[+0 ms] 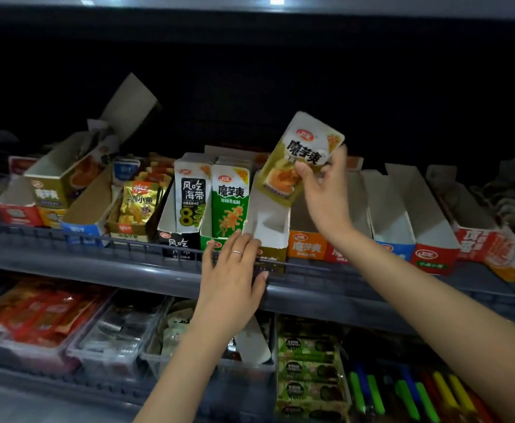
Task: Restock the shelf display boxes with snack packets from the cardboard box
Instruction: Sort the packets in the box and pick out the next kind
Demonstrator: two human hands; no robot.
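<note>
- right hand point(323, 190) grasps an olive-yellow konjac snack packet point(299, 157) by its lower right edge, fingers point(303, 174) pinched on it; packet held tilted above the empty olive display box point(268, 230), likely so it can drop in upright, face forward
- left hand point(235, 270) released, holding nothing; fingers spread on that box's front edge and the shelf rail point(128, 248), probably to steady the box against sliding back
- matching colour suggests this box is the target; it looks empty, so restocking here is just beginning
- neighbouring green packets point(230, 206) and kelp packets point(190, 199) stand upright in their boxes; orange box point(306, 247) and those further right look empty
- cardboard supply box not in view
</note>
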